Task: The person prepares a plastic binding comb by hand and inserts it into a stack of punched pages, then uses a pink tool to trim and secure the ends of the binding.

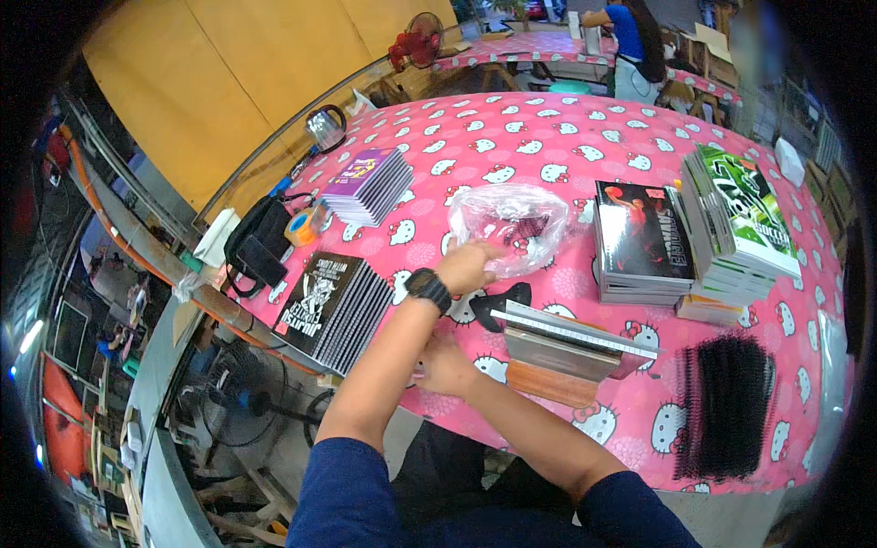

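My left hand (pixel 470 266), with a black watch on its wrist, reaches across to a crumpled clear plastic bag (pixel 512 224) in the middle of the table; its fingers close on the bag's near edge. Closer to the table's front edge is my right hand (pixel 445 367), beside the left forearm, which partly hides its fingers; what they hold, if anything, I cannot make out. Left of my arms is a stack of black spiral-bound books (pixel 338 310). A black curved tool (pixel 501 306) lies right of my hands, beside upright rulers or flat bars (pixel 575 342) and a wooden block (pixel 553 384).
A pink patterned cloth (pixel 539 137) covers the table. Purple books (pixel 367 187), a tape roll (pixel 304 226), a black bag (pixel 258 242) and a kettle (pixel 325 128) line the left. Black books (pixel 644 237), green books (pixel 740 215) and black coils (pixel 728 408) sit right. A person (pixel 630 41) works beyond.
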A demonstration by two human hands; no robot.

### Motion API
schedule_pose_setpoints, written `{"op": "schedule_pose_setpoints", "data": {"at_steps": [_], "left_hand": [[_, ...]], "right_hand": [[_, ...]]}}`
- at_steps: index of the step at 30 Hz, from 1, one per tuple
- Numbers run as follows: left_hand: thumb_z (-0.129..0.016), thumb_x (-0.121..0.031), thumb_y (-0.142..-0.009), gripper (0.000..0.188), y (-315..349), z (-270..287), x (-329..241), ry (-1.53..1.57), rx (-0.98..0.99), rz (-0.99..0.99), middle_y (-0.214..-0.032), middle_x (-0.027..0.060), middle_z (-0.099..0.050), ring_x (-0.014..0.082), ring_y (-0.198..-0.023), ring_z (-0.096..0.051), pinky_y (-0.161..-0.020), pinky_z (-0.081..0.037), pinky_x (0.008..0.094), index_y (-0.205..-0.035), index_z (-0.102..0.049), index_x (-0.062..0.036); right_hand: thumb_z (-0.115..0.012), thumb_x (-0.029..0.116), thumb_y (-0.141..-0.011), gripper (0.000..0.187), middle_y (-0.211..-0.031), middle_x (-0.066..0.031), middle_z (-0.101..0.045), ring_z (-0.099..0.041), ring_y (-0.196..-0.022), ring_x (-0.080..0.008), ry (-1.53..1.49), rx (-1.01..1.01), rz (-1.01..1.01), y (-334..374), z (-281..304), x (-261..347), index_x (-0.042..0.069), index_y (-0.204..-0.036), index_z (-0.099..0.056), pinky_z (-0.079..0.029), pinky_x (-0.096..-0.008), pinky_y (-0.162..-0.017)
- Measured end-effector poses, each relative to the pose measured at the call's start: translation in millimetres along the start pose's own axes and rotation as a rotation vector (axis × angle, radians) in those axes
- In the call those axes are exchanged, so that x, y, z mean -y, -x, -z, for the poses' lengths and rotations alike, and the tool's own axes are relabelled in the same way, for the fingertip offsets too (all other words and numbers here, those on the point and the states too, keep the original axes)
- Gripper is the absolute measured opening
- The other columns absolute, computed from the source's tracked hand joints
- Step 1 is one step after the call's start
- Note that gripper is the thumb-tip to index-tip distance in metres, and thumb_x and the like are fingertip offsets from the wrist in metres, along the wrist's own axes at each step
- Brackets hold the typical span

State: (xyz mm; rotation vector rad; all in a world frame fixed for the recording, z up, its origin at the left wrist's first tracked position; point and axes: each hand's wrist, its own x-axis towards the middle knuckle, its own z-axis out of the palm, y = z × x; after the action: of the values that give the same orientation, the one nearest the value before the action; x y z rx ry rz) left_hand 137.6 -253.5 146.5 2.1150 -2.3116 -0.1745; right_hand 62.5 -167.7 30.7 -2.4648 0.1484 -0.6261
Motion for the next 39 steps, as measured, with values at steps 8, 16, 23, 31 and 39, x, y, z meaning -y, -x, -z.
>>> {"op": "schedule_pose_setpoints", "data": {"at_steps": [8, 16, 23, 31, 39], "left_hand": [[-0.058, -0.009, -0.08, 0.037, 229, 15, 82, 0.346, -1.705, 0.662, -0.108, 0.0079, -0.052, 0.0204, -0.099, -0.049, -0.091, -0.037, 0.0349, -0.114, -0.046, 0.0016], [-0.055, -0.076, -0.058, 0.118, 284, -67, 84, 2.098, -0.923, 1.036, -0.141, 0.0252, -0.005, 0.0418, -0.129, -0.012, -0.096, -0.013, 0.064, -0.137, -0.008, -0.0025], [-0.058, -0.074, -0.057, 0.121, 270, -56, 70, 1.973, -0.884, 1.159, -0.133, 0.0254, -0.02, 0.0413, -0.122, -0.024, -0.093, -0.022, 0.0619, -0.138, -0.003, -0.0029], [-0.063, -0.068, -0.059, 0.128, 266, -47, 73, 2.006, -0.873, 1.092, -0.141, 0.0283, -0.004, 0.0431, -0.128, -0.016, -0.098, -0.012, 0.0616, -0.136, 0.017, -0.0041], [-0.06, -0.069, -0.06, 0.128, 275, -48, 75, 1.956, -0.891, 1.111, -0.138, 0.0323, -0.008, 0.045, -0.126, -0.02, -0.101, -0.01, 0.0581, -0.135, 0.018, -0.0012]], "right_hand": [[-0.069, 0.027, -0.063, 0.044, -0.097, -0.0127, -0.053, -0.048, -0.096, -0.029, 0.079, -0.024, -0.09, -1, 30, 10, 0.006, -0.099, -0.054, -0.038, -0.0428, -0.08], [-0.069, 0.023, -0.063, 0.036, -0.086, -0.0098, -0.055, -0.051, -0.083, -0.0288, 0.047, -0.189, -0.059, -2, 21, 9, 0.008, -0.093, -0.057, -0.04, -0.0399, -0.073], [-0.07, 0.026, -0.065, 0.038, -0.085, -0.0118, -0.054, -0.052, -0.081, -0.0275, 0.047, -0.199, -0.059, -8, 24, 7, 0.006, -0.094, -0.054, -0.041, -0.038, -0.073], [-0.054, 0.042, -0.08, 0.051, -0.085, -0.0151, -0.054, -0.057, -0.061, -0.0244, -0.992, -0.208, -0.549, -116, 3, -66, 0.005, -0.11, -0.036, -0.049, -0.0366, -0.054], [-0.055, 0.037, -0.08, 0.051, -0.087, -0.014, -0.05, -0.049, -0.044, -0.0186, -1.178, 0.043, -0.649, -127, 10, -49, 0.01, -0.118, -0.035, -0.045, -0.0325, -0.036]]}}
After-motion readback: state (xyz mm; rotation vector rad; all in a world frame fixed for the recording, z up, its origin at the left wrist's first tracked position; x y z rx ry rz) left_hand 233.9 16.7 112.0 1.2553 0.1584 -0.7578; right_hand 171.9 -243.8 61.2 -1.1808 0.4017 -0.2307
